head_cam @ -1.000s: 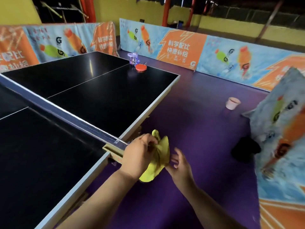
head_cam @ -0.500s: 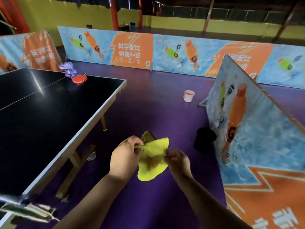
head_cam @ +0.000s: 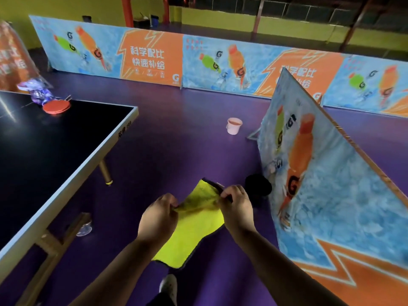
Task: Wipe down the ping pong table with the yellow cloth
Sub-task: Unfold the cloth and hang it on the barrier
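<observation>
hands [head_cam: 157,217] on yellow cloth [head_cam: 194,230], barrier [head_cam: 331,195] beside

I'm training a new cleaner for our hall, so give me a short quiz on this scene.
1. True or false: the left hand and the right hand both pinch the yellow cloth.
2. What lies on the ping pong table? A ball; B red paddle; C bucket.
3. Fill in: the pink cup stands on the purple ____.
Key: 1 true; 2 B; 3 floor.
</observation>
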The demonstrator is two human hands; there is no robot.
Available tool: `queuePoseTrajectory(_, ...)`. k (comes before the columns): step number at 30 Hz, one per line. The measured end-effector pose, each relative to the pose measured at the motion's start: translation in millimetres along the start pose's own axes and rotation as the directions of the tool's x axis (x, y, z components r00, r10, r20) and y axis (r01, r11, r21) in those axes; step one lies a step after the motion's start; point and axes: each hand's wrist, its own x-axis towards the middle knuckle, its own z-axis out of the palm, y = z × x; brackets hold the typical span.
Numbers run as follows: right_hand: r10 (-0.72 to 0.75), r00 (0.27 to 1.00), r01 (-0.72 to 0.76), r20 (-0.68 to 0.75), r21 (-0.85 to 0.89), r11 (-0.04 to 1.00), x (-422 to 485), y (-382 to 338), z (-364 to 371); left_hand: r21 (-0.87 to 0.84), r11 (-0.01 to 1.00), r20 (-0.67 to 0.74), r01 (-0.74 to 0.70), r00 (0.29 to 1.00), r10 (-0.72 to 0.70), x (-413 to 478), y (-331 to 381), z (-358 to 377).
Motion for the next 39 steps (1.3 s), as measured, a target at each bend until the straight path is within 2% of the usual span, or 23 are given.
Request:
queuePoseTrajectory(4, -0.187, 0.982, 0.183, -0.037, -0.099, 0.978, 77, 10, 20, -0.043, 0.999, 0.104, -0.008, 0.995, 0.013, 81, 2, 18)
queuePoseTrajectory(7, -0.288, 0.957, 0.285, 0.010, -0.182, 0.941, 139, 14, 35, -0.138, 0.969, 0.107, -0.207, 0.969, 0.222, 157, 7, 29)
queuePoseTrajectory(11, -0.381, 0.922, 0.382, 0.064, -0.307, 0.872, 215, 19, 52, -0.150, 0.847, 0.066, -0.510, 0.850, 0.523, 257, 39, 45)
queuePoseTrajectory(14, -0.374, 0.926, 0.371, 0.055, -0.313, 0.874, 264, 32, 56, -0.134, 0.792, 0.107, -0.596, 0.785, 0.610, 315, 62, 67)
queuePoseTrajectory(16, -0.374, 0.926, 0.369, 0.049, -0.328, 0.870, 294, 46, 55, -0.057, 0.767, 0.133, -0.639, 0.757, 0.640, 347, 72, 83)
queuePoseTrajectory(20, -0.351, 0.936, 0.340, 0.025, -0.323, 0.883, 366, 83, 50, 0.155, 0.778, 0.128, -0.609, 0.793, 0.596, 412, 83, 117)
queuePoseTrajectory(24, -0.328, 0.944, 0.324, 0.038, -0.298, 0.898, 446, 134, 55, 0.212, 0.849, 0.217, -0.484, 0.870, 0.442, 483, 94, 157)
queuePoseTrajectory(26, -0.314, 0.948, 0.315, 0.052, -0.294, 0.902, 486, 162, 58, 0.271, 0.834, 0.240, -0.481, 0.873, 0.425, 519, 104, 176)
queuePoseTrajectory(30, -0.266, 0.961, 0.275, 0.073, -0.284, 0.918, 567, 209, 45, 0.271, 0.852, 0.214, -0.448, 0.891, 0.400, 584, 133, 209)
queuePoseTrajectory(33, -0.308, 0.944, 0.330, 0.121, -0.295, 0.897, 631, 232, 34, 0.269, 0.878, 0.176, -0.396, 0.916, 0.359, 629, 156, 233)
queuePoseTrajectory(36, -0.365, 0.917, 0.395, 0.160, -0.249, 0.884, 689, 251, 36, 0.194, 0.940, 0.170, -0.282, 0.953, 0.251, 668, 172, 253)
queuePoseTrajectory(39, -0.398, 0.886, 0.446, 0.238, -0.205, 0.871, 734, 271, 47, 0.233, 0.948, 0.158, -0.215, 0.971, 0.182, 710, 182, 265)
